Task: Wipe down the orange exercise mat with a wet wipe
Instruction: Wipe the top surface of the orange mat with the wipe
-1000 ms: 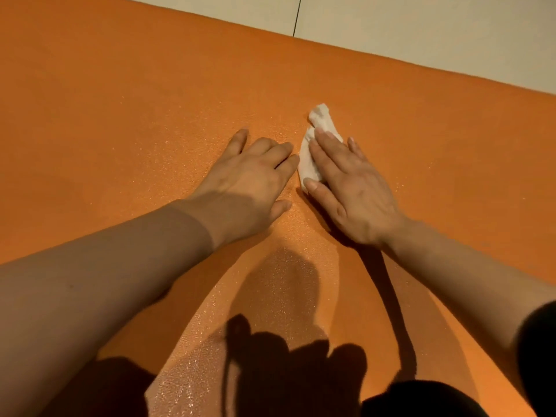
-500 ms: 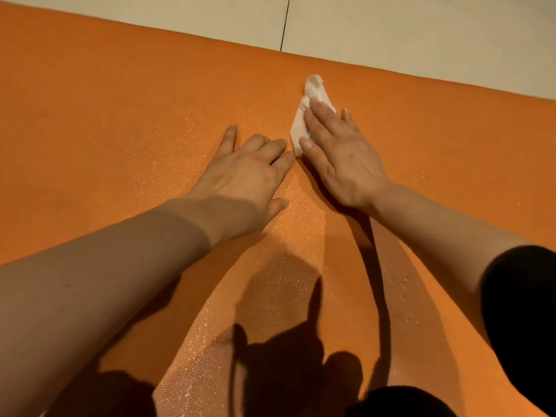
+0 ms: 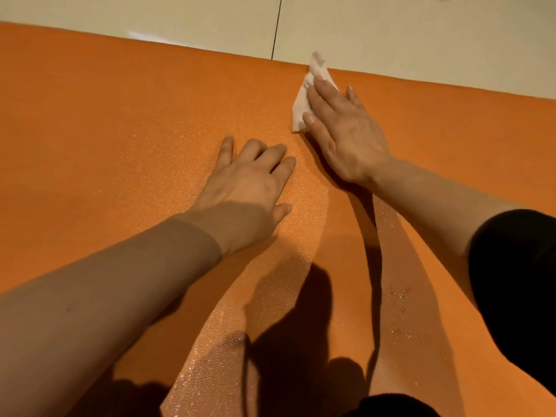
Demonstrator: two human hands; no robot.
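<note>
Orange, fine-grained foam forms the exercise mat (image 3: 105, 121), which fills most of the view and lies on a pale tiled floor (image 3: 406, 28). The right hand (image 3: 343, 130) lies flat with its fingers straight and together, pressing a crumpled white wet wipe (image 3: 301, 106) onto the mat. The wipe sits under the fingers at the far edge of the mat, and its upper tip projects past that edge over the floor, just right of a dark tile joint (image 3: 276, 25). The left hand (image 3: 246, 188) rests palm down on the mat near its middle, fingers extended and slightly spread, holding nothing; it lies near the right hand without touching it. A glossy damp streak (image 3: 304, 236) runs across the mat between the two forearms. A black sleeve (image 3: 517, 266) covers the right upper arm.
</note>
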